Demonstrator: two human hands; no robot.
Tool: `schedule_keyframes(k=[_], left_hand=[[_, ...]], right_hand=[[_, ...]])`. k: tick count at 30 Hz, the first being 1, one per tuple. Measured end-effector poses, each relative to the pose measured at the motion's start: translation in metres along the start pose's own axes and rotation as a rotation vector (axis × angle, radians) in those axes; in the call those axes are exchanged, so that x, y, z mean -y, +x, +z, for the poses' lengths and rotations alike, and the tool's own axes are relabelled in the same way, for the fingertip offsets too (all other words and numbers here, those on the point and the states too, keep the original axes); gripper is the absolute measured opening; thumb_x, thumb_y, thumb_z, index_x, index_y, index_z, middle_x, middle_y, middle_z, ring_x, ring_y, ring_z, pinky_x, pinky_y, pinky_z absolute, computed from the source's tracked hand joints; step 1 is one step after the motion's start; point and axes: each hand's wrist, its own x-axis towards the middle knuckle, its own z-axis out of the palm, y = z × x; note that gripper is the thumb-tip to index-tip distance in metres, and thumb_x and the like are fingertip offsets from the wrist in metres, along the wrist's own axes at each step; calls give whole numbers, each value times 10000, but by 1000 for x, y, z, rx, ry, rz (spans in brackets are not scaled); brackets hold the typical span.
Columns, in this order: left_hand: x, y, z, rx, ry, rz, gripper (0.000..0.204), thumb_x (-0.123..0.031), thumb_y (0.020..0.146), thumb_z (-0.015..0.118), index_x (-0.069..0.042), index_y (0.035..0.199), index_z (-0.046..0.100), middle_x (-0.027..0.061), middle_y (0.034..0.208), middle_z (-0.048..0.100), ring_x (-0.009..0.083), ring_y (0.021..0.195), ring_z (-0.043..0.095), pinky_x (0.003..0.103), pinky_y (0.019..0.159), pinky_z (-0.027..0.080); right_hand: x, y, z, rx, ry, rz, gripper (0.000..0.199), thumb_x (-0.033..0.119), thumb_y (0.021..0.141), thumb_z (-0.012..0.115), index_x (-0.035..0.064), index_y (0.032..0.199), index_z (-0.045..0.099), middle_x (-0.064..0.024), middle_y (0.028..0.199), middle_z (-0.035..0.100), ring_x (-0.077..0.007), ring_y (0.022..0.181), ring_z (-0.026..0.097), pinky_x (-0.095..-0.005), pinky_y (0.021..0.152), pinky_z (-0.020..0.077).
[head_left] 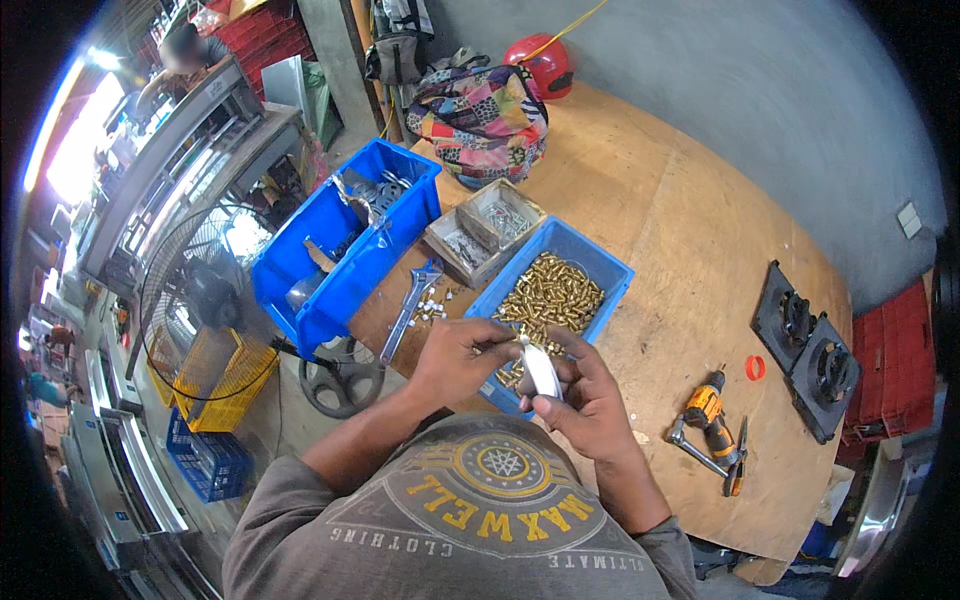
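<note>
Fingers and thumb of the right hand (pixel 595 408) close around a slim white piece (pixel 541 372), over the near part of a blue bin (pixel 585 254) full of brass fittings (pixel 548 290). The left hand (pixel 455 355) is bent into a pinch by its far end; from here I can't tell whether it grips anything. Left of the bin, a wrench (pixel 408 312) lies on the table (pixel 680 230).
</note>
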Motion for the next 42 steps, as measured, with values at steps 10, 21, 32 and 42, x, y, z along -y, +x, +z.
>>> schedule_keyframes(k=[10, 21, 32, 42], left_hand=[[-20, -1, -4, 128, 422, 338, 112, -178, 794, 670, -66, 791, 657, 99, 759, 643, 316, 727, 647, 420, 627, 517], [-23, -5, -9, 240, 66, 267, 180, -192, 768, 778, -43, 851, 721, 122, 805, 698, 288, 748, 688, 381, 657, 532], [-31, -6, -26, 83, -80, 221, 187, -158, 792, 776, -16, 903, 723, 122, 821, 713, 231, 749, 701, 329, 666, 529], [-21, 4, -38, -22, -10, 82, 214, -170, 798, 785, -3, 920, 731, 138, 820, 715, 175, 735, 692, 306, 646, 524]], right_hand=[[13, 22, -15, -38, 81, -18, 721, 119, 845, 713, 60, 1448, 321, -173, 1030, 648, -204, 800, 687, -210, 420, 500], [13, 54, -23, 37, 66, 59, 705, 121, 870, 684, 48, 1463, 308, -180, 1162, 637, -219, 976, 669, -215, 577, 522], [-13, 36, -13, 46, -183, 95, 545, 85, 977, 500, 22, 1480, 301, -147, 1214, 582, -200, 1092, 570, -345, 960, 441], [-7, -1, 16, 138, -241, -21, 736, 55, 923, 519, 61, 1536, 111, -177, 1171, 601, -228, 986, 635, -347, 852, 501]])
